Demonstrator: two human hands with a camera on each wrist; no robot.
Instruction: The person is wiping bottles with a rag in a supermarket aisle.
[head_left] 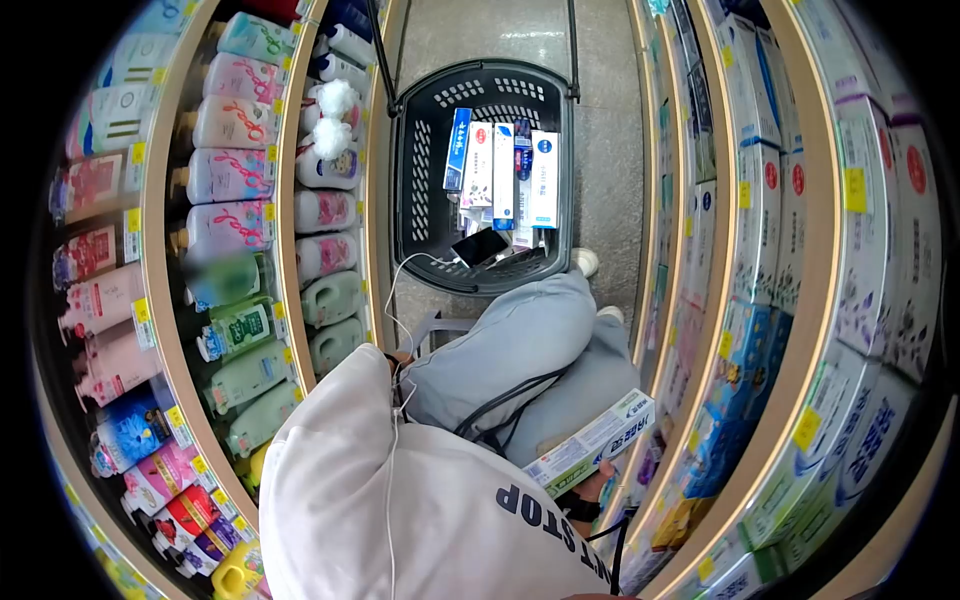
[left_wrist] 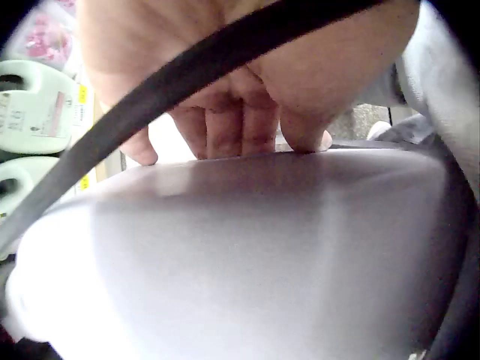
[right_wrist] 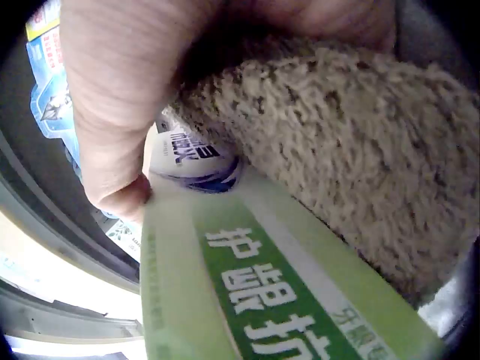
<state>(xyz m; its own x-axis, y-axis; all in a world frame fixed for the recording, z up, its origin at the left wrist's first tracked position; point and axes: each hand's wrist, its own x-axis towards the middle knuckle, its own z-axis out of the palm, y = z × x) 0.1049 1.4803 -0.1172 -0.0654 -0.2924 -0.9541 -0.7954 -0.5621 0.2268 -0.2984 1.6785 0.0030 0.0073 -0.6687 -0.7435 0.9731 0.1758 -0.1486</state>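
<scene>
Shelves (head_left: 722, 200) crowd my right side, so a careless swing of that arm could knock the stock on them. The basket (head_left: 420, 240) sits on the floor just ahead of my legs, and a forward slide of my feet might shove it. The pale stool (left_wrist: 262, 255) could, I think, tip or skid if I leaned hard on one edge. The box (head_left: 600, 435) slants across above my lap on the right, held near one end, so its free end may dip and twist out if my grip slackens. The fuzzy cloth (right_wrist: 337, 165) lies against it and could let it slip. The cable (head_left: 402, 300) runs from the phone (head_left: 480, 247) in the basket to beside my left knee; if a leg caught it, the phone could be dragged. As for pose, my left arm reaches down beside my thigh, that hand (left_wrist: 292, 82) palm towards the stool, fingers hooked past its edge, tips hidden. My right forearm lies low by my hip, and the right hand (head_left: 597, 485) is closed on the box, with a bent digit over its edge.
</scene>
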